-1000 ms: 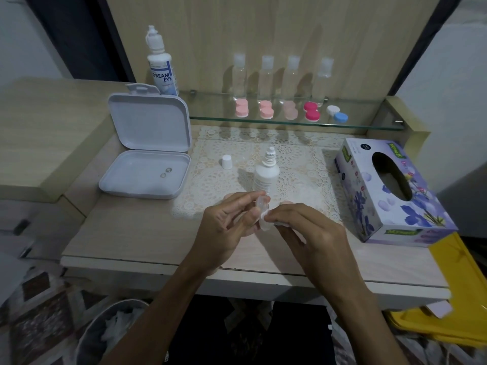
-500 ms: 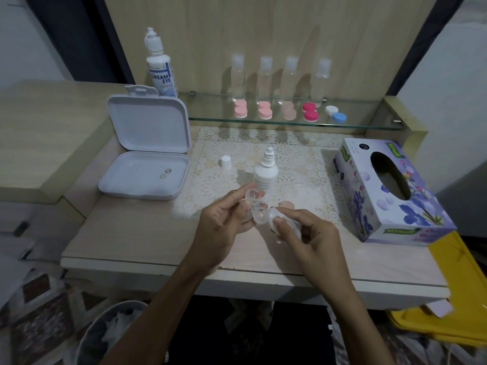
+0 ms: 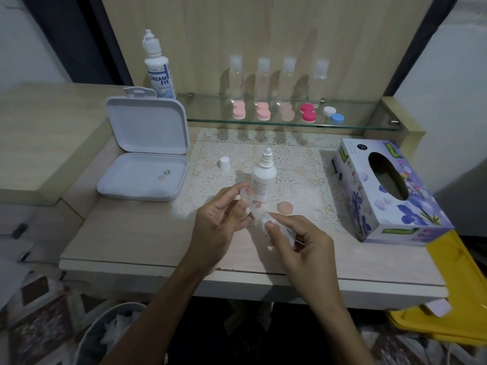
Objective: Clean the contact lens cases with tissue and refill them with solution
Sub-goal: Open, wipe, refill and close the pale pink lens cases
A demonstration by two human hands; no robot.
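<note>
The person is working through the cleaning step: the left hand (image 3: 218, 219) is pinching one end of a clear contact lens case (image 3: 251, 204) between thumb and fingertips, holding it up off the table, while the right hand (image 3: 297, 238) is pinching a small wad of tissue (image 3: 268, 219) and pressing it into the case's nearer well. Both hands are therefore clamped, one on the case, one on the tissue. Whether the far well is already wiped cannot be told.

Judging from this, the next move is calling for a twist of the tissue inside the well, then a swap to the other well, before the solution is reached for. The case is small and slick, so the left pinch needs to be firm.

Far to the left of the grip, an open white box (image 3: 143, 164) is lying on the table (image 3: 126, 241) with two small lenses in it, and a tall solution bottle (image 3: 157, 72) is standing behind it. Just left and beyond the grip a loose white cap (image 3: 224, 163) is sitting on the lace mat (image 3: 295, 164). Directly behind the grip the small uncapped bottle (image 3: 263, 180) is standing upright. Just right of it a pale pink cap (image 3: 285, 208) is lying flat. Further back, a glass shelf (image 3: 355, 125) is carrying clear bottles and coloured cases. Well to the right is the tissue box (image 3: 382, 193).
</note>
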